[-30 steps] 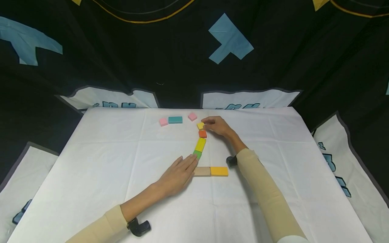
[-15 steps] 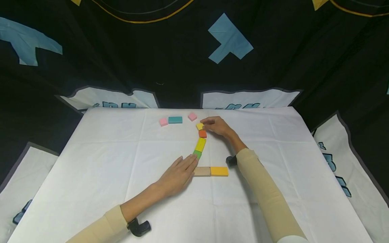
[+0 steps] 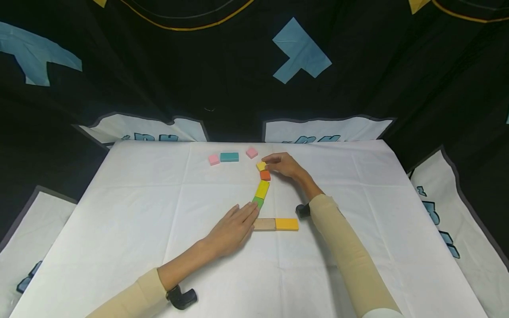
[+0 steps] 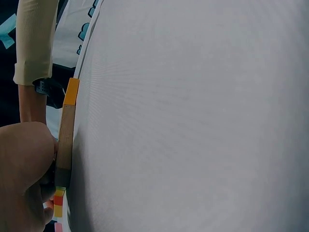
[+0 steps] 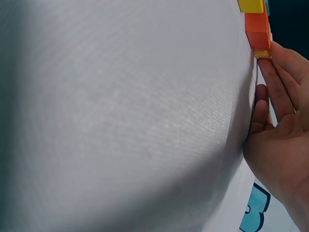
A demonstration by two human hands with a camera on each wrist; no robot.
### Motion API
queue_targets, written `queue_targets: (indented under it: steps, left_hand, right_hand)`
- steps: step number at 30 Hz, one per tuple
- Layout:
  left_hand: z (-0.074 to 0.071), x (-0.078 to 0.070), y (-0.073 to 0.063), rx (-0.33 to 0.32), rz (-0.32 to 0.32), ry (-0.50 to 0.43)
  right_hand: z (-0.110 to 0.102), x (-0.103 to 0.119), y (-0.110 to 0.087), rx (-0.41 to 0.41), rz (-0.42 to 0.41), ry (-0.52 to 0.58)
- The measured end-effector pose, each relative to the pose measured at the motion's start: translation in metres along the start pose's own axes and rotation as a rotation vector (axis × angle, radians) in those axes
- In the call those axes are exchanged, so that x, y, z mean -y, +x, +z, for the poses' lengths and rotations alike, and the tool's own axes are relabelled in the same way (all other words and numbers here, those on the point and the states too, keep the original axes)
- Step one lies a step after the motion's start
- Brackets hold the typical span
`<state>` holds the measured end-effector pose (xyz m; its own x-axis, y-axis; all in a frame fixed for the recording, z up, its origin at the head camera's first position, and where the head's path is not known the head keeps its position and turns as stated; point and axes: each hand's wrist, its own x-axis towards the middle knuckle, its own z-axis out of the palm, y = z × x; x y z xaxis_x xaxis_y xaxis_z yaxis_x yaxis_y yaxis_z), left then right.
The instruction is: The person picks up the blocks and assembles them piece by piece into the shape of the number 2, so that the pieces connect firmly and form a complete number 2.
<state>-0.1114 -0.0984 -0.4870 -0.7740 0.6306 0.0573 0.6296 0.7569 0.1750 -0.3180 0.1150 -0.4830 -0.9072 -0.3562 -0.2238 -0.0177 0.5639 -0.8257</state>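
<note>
In the head view, a curved row of blocks runs away from me. My right hand (image 3: pixel 284 164) pinches the small yellow block (image 3: pixel 261 166) at the row's far end, against the small orange-red block (image 3: pixel 265 176). Nearer lie a longer yellow block (image 3: pixel 262 189) and a green block (image 3: pixel 258 202). With straight fingers, my left hand (image 3: pixel 234 227) rests on the green block's near end and covers the left end of a tan wooden block (image 3: pixel 265 224). An amber block (image 3: pixel 286 224) adjoins that one on the right. The right wrist view shows fingertips at the small yellow block (image 5: pixel 262 54).
Toward the far edge of the white-clothed table (image 3: pixel 119 212) lie a pink block (image 3: pixel 214 160), a teal block (image 3: pixel 229 157) beside it and another pink block (image 3: pixel 252 153). A black patterned curtain (image 3: pixel 238 79) hangs behind the table.
The right hand has shifted the small yellow block slightly left and nearer, closer against the orange-red block, and then stayed nearly still. The left hand has not moved.
</note>
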Motion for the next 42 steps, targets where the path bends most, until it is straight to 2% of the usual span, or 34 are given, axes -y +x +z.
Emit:
queue_targets:
  steps: [33,42]
  left_hand:
    - [-0.0026,0.0001,0.0010,0.030,-0.009,0.017]
    - [-0.0016,0.0001,0.0007,0.017,-0.004,0.012]
  right_hand:
    - [-0.0012,-0.0002,0.0015,0.020,-0.026,0.007]
    - [-0.0006,-0.0014,0.0018,0.028,-0.022,0.000]
